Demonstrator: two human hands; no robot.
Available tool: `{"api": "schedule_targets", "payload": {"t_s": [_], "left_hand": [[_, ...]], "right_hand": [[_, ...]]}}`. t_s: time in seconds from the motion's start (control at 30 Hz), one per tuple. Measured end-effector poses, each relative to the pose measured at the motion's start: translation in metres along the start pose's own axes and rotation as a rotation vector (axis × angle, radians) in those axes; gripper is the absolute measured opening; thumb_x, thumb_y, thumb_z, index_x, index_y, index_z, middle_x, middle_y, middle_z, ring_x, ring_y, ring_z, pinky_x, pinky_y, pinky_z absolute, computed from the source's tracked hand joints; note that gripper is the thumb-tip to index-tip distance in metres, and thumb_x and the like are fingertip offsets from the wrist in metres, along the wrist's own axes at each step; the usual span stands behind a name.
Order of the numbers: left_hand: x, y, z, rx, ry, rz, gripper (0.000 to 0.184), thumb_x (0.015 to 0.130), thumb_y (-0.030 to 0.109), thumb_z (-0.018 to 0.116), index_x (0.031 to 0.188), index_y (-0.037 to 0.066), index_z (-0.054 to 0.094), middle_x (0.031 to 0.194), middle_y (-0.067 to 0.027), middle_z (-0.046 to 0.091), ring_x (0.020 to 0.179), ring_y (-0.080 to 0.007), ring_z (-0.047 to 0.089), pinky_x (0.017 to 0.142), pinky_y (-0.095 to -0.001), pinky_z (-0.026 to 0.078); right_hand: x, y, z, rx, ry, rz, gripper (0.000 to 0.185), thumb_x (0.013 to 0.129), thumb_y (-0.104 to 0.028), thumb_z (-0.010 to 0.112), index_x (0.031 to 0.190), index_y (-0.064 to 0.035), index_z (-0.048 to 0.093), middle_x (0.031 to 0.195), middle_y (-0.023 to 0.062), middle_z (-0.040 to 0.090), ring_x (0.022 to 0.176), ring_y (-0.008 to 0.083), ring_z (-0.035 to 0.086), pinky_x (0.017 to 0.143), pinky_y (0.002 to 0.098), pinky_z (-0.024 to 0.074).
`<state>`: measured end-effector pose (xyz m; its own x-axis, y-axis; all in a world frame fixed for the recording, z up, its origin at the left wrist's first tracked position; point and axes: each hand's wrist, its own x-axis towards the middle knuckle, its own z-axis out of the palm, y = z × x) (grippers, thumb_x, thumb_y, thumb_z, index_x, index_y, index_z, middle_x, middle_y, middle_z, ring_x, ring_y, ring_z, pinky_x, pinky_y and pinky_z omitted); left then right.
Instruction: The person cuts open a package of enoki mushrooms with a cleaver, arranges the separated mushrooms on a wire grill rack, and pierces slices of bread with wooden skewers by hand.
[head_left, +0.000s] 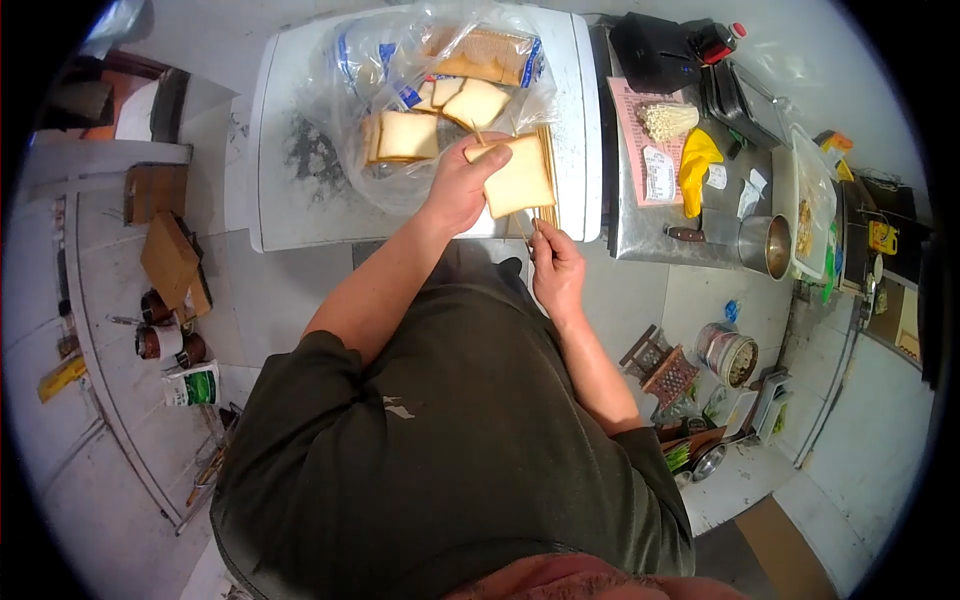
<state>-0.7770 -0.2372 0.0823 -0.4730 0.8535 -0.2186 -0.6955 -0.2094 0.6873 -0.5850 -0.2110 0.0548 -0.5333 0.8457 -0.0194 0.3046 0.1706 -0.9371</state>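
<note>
My left hand (464,187) is closed on a slice of white bread (521,178), thumb on top, held above the front of the white table. Just below the slice, my right hand (557,265) pinches a thin wooden skewer (526,228) near the bread's lower edge; whether its tip is inside the bread I cannot tell. A bundle of wooden skewers (547,145) lies along the slice's right side, partly hidden by it. Behind my left hand, several bread slices (408,136) rest on a clear plastic bag (385,190). More slices (475,103) lie farther back.
A packaged loaf (480,52) is at the back of the white table (278,215). On the metal counter (640,235) to the right are a yellow bag (698,170), filled skewers (667,120), a cleaver (700,232) and a metal pot (765,247). Stools (660,372) stand on the floor.
</note>
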Motion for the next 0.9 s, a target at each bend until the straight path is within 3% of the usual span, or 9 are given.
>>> {"api": "schedule_targets", "payload": {"t_s": [0.17,0.5,0.6,0.7,0.8,0.83,0.9], "left_hand": [[-0.003,0.0,0.006,0.124,-0.038,0.059,0.026,0.088,0.012,0.067,0.108,0.0,0.058,0.098,-0.0046,0.062,0.089,-0.0109,0.059,0.081,-0.0281,0.049],[-0.006,-0.006,-0.003,0.038,0.038,-0.01,0.028,0.089,0.017,0.067,0.109,-0.001,0.057,0.098,-0.0058,0.062,0.089,-0.0125,0.06,0.081,-0.0287,0.049],[-0.003,-0.002,-0.006,-0.02,0.07,-0.05,0.027,0.09,0.018,0.065,0.109,-0.001,0.057,0.097,-0.0058,0.063,0.088,-0.0126,0.06,0.082,-0.0285,0.049],[0.005,0.006,-0.017,0.023,0.133,-0.037,0.023,0.093,0.019,0.061,0.106,0.0,0.059,0.097,-0.005,0.063,0.087,-0.0124,0.06,0.081,-0.0287,0.049],[0.02,0.03,-0.037,0.277,0.173,0.049,0.021,0.096,0.021,0.057,0.102,0.001,0.061,0.097,-0.0033,0.064,0.087,-0.0105,0.06,0.079,-0.0283,0.049],[0.029,0.038,-0.053,0.468,0.118,0.206,0.025,0.094,0.025,0.059,0.102,0.002,0.063,0.095,-0.0053,0.066,0.086,-0.0168,0.062,0.078,-0.0335,0.049],[0.03,0.054,-0.077,1.133,0.234,0.338,0.029,0.088,0.027,0.064,0.105,0.003,0.063,0.1,-0.0083,0.065,0.093,-0.023,0.061,0.083,-0.0377,0.048]], "right_hand": [[0.0,0.007,0.004,0.01,0.006,0.021,0.018,0.094,-0.009,0.058,0.105,0.0024,0.065,0.078,0.0048,0.065,0.069,0.009,0.059,0.064,0.0241,0.0493],[0.003,-0.005,0.005,-0.023,-0.038,0.04,0.018,0.095,-0.009,0.055,0.105,0.0032,0.064,0.078,0.0061,0.065,0.068,0.0095,0.058,0.064,0.0247,0.0491],[0.002,0.001,0.01,-0.072,-0.037,-0.055,0.02,0.095,-0.011,0.055,0.108,0.0028,0.062,0.08,0.0058,0.064,0.068,0.0089,0.058,0.063,0.0243,0.0485],[-0.005,-0.001,0.009,0.156,-0.213,0.221,0.022,0.096,-0.013,0.055,0.111,0.0023,0.06,0.081,0.0044,0.062,0.067,0.008,0.056,0.06,0.0235,0.047],[0.0,0.005,0.013,0.226,-0.142,0.254,0.018,0.095,-0.012,0.055,0.106,0.0015,0.06,0.079,0.0018,0.06,0.069,0.0066,0.051,0.063,0.0229,0.0449],[0.007,0.0,0.012,0.22,-0.155,0.268,0.019,0.095,-0.013,0.056,0.107,0.0017,0.059,0.079,0.0018,0.06,0.068,0.0069,0.05,0.063,0.0228,0.0445],[0.022,-0.006,0.013,0.181,-0.1,0.222,0.02,0.095,-0.013,0.055,0.108,0.0016,0.06,0.079,0.0018,0.06,0.068,0.0068,0.05,0.063,0.0227,0.0441]]}}
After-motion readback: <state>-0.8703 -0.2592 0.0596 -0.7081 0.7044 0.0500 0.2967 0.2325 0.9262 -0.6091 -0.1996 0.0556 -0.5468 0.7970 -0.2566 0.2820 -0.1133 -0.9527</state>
